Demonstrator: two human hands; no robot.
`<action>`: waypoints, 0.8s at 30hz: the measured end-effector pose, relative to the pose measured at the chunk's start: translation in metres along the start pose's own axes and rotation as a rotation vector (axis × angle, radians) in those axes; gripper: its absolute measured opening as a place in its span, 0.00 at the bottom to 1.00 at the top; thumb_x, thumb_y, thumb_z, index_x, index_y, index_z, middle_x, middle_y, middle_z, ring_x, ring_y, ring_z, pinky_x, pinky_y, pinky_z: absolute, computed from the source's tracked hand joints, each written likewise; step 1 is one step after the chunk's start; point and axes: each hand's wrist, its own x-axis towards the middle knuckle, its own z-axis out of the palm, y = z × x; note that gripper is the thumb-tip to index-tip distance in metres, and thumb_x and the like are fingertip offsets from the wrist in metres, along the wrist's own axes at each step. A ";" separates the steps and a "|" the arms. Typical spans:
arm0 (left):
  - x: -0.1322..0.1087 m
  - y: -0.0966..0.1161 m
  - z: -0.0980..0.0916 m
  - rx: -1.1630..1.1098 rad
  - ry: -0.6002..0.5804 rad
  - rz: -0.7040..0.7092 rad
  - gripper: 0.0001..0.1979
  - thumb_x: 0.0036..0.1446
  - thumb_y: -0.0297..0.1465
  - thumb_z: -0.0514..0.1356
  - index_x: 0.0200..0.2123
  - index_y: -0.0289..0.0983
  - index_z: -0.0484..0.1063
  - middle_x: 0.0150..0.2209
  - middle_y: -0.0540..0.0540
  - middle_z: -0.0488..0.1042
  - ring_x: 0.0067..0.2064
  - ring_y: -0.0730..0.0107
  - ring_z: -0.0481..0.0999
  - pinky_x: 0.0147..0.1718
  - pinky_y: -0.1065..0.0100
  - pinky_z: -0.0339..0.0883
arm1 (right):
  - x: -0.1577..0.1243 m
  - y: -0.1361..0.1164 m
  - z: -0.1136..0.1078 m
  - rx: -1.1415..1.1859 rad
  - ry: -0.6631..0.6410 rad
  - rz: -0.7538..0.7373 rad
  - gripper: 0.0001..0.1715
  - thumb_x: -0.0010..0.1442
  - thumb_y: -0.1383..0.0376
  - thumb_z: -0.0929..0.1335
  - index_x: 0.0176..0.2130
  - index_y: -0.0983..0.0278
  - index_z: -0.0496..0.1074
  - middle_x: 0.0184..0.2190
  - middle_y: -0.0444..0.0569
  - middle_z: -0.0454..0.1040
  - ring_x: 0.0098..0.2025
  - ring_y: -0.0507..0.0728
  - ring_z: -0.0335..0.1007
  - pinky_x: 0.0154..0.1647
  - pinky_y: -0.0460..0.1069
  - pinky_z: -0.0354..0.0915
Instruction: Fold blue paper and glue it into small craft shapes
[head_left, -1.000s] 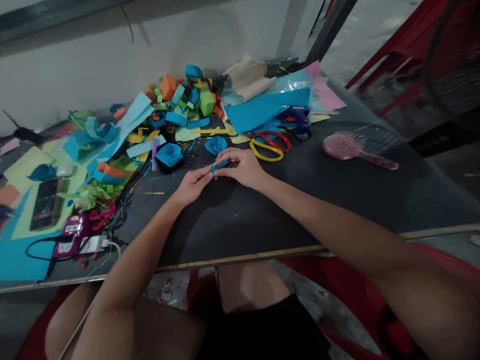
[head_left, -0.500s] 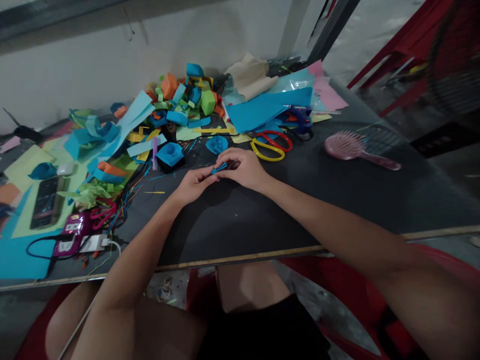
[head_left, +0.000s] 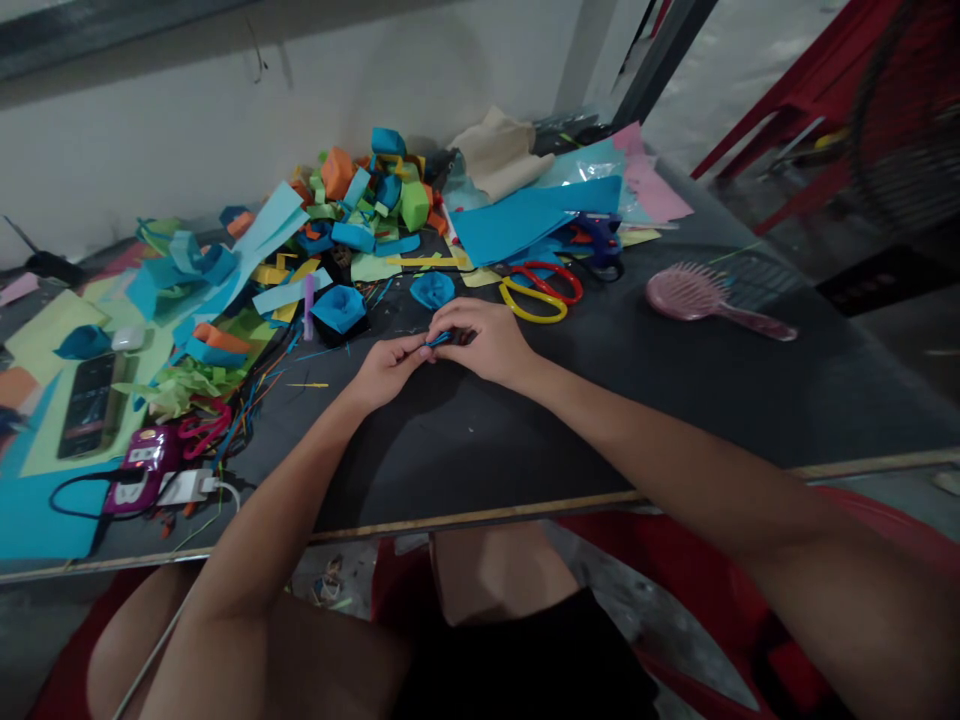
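Between the fingertips of both hands is a small folded blue paper piece [head_left: 439, 340], held just above the dark tabletop. My left hand [head_left: 388, 372] pinches its left end with thumb and fingers. From the right, my right hand [head_left: 487, 338] grips the other end, its fingers curled over and hiding part of it. Right behind the hands sits a blue folded paper cup [head_left: 433, 291]. Another blue paper cup [head_left: 340, 309] stands to the left of that one. Scissors [head_left: 536, 292] with red and yellow handles lie just beyond my right hand.
A pink hairbrush [head_left: 686, 292] lies at the right. Folded paper pieces [head_left: 352, 195] are heaped at the back, beside blue sheets [head_left: 517, 220]. On the left are a phone [head_left: 88, 405], a purple device [head_left: 146, 465] with cables, and thin paper strips. The table's front edge [head_left: 480, 515] runs before me.
The blue paper piece has turned slightly, and less of it shows between the fingers. Both hands stay in nearly the same place.
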 end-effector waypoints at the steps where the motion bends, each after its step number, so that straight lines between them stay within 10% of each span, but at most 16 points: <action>1: 0.000 -0.001 0.001 0.008 0.010 0.008 0.25 0.60 0.52 0.56 0.31 0.35 0.75 0.28 0.49 0.74 0.30 0.73 0.69 0.35 0.70 0.65 | 0.000 0.000 -0.001 -0.009 -0.001 0.002 0.04 0.50 0.64 0.76 0.30 0.59 0.80 0.36 0.47 0.79 0.32 0.53 0.72 0.32 0.49 0.67; 19: -0.002 -0.007 0.009 0.200 0.307 0.111 0.16 0.68 0.40 0.49 0.44 0.36 0.70 0.27 0.50 0.70 0.28 0.75 0.68 0.31 0.72 0.63 | -0.007 -0.004 0.001 0.090 -0.140 -0.103 0.12 0.57 0.64 0.67 0.33 0.58 0.82 0.31 0.46 0.79 0.29 0.51 0.71 0.29 0.47 0.66; 24: -0.002 -0.006 0.012 0.151 0.296 0.149 0.21 0.68 0.46 0.47 0.45 0.35 0.69 0.27 0.51 0.68 0.25 0.76 0.63 0.28 0.72 0.60 | -0.003 0.000 0.003 0.290 0.085 0.162 0.11 0.55 0.64 0.67 0.25 0.63 0.78 0.24 0.45 0.74 0.21 0.48 0.65 0.23 0.46 0.63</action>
